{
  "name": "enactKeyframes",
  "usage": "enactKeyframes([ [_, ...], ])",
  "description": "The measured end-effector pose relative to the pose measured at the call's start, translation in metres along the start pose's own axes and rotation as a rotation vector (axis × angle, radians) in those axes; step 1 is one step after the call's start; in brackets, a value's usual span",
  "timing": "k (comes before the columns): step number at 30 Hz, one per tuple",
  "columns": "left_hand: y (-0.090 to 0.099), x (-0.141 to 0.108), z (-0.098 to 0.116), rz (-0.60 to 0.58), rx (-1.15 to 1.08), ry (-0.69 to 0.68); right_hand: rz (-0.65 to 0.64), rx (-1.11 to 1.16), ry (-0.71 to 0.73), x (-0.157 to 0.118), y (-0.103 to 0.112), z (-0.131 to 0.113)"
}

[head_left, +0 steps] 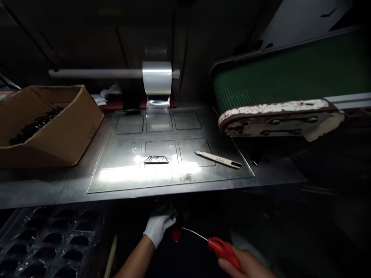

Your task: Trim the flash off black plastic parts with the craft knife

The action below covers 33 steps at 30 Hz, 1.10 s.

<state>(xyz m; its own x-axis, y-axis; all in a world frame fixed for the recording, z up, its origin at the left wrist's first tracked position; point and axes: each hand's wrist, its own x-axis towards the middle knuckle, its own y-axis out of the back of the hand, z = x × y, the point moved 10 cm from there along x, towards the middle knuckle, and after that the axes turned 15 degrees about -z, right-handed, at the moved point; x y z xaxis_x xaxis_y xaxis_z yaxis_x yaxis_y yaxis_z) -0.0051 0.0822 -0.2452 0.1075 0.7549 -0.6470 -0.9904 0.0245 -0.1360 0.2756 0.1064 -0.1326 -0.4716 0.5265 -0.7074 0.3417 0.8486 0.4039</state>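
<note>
My left hand (159,225), in a white glove, is below the table's front edge. Its fingers are closed, and the dark surroundings hide what they hold, if anything. Bare, my right hand (246,264) grips a red air blow gun (224,251) at the bottom of the view. The gun's thin metal nozzle points left toward the gloved hand, apart from it. A small red thing (175,234) shows just below the glove. On the glass sheet (130,181) above lie a small shiny dark piece (156,159) and a craft knife (220,158) marked A06.
A cardboard box (72,135) of small black parts stands at left. Below it is a plastic tray (63,247) with several compartments. A film roll (157,78) hangs on a rod behind the glass. The green conveyor belt (284,73) juts in from the right.
</note>
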Motion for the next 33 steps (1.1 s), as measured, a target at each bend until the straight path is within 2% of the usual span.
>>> enactKeyframes([
  [2,0.011,0.000,0.001,-0.032,0.160,0.029,-0.016,-0.051,-0.031,0.002,0.010,-0.002],
  [4,0.020,-0.002,0.000,-0.079,0.263,0.040,-0.086,-0.062,-0.072,0.001,0.019,-0.004],
  [6,0.024,-0.005,0.001,-0.148,0.302,0.034,-0.153,-0.047,-0.073,-0.002,0.026,-0.013],
  [8,0.023,-0.009,0.005,-0.222,0.299,0.026,-0.168,-0.043,-0.042,-0.006,0.031,-0.027],
  [11,0.019,-0.016,0.018,-0.268,0.203,0.013,-0.187,-0.032,-0.022,-0.014,0.035,-0.036],
  [13,0.011,-0.022,0.029,-0.299,0.077,-0.001,-0.192,0.024,-0.016,-0.026,0.043,-0.032],
  [16,-0.007,-0.041,0.042,-0.344,-0.128,-0.013,-0.130,0.108,0.008,-0.058,0.073,-0.014],
  [18,-0.021,-0.061,0.049,-0.355,-0.308,0.003,-0.020,0.163,0.022,-0.084,0.105,0.005],
  [19,-0.029,-0.071,0.053,-0.355,-0.402,0.003,0.080,0.189,0.026,-0.096,0.124,0.017],
  [22,-0.044,-0.100,0.075,-0.313,-0.605,-0.101,0.517,0.263,0.026,-0.120,0.180,0.058],
  [24,-0.049,-0.115,0.096,-0.277,-0.703,-0.247,0.809,0.301,0.036,-0.118,0.200,0.080],
  [26,-0.054,-0.127,0.119,-0.272,-0.776,-0.401,1.019,0.337,0.053,-0.097,0.205,0.095],
  [28,-0.058,-0.136,0.141,-0.302,-0.801,-0.520,1.145,0.377,0.049,-0.065,0.200,0.103],
  [30,-0.058,-0.140,0.158,-0.326,-0.806,-0.591,1.208,0.418,0.021,-0.031,0.190,0.107],
  [33,-0.054,-0.144,0.176,-0.327,-0.818,-0.642,1.178,0.433,-0.030,0.008,0.173,0.112],
])
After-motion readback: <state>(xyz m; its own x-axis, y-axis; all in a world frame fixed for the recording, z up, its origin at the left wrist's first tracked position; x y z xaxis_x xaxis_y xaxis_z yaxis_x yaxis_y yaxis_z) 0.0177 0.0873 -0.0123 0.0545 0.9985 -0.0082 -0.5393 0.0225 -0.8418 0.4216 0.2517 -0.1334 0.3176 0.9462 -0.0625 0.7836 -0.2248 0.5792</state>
